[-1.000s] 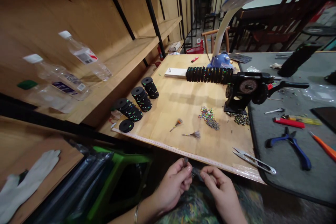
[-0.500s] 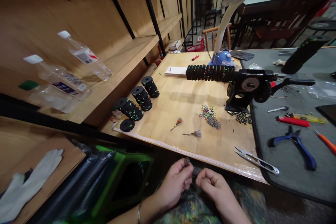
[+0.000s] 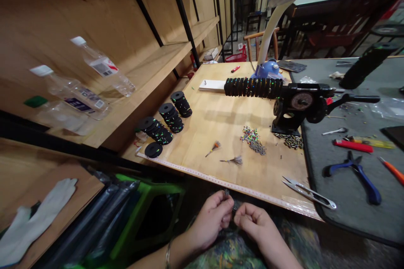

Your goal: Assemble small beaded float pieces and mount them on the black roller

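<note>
My left hand, with a bangle at the wrist, is closed in a pinch just off the table's near edge. A small grey tuft sticks up from its fingertips; its lower part is hidden. Close beside it on the right, my right hand is pinched too, and whatever its fingertips hold is too small to make out. On the table in front lie a bundle with an orange tip and a grey-tipped bundle. Beyond them is a pile of small coloured and grey beads.
Black foam spools stand at the left. A black hand-cranked winder carries a row of black foam discs. Thread snips, blue pliers and a red lighter lie at the right. A measuring tape lines the near edge.
My right hand has shifted very slightly left, towards my left hand. My left hand keeps its pinch on the grey tuft, and the things on the table have stayed put.
</note>
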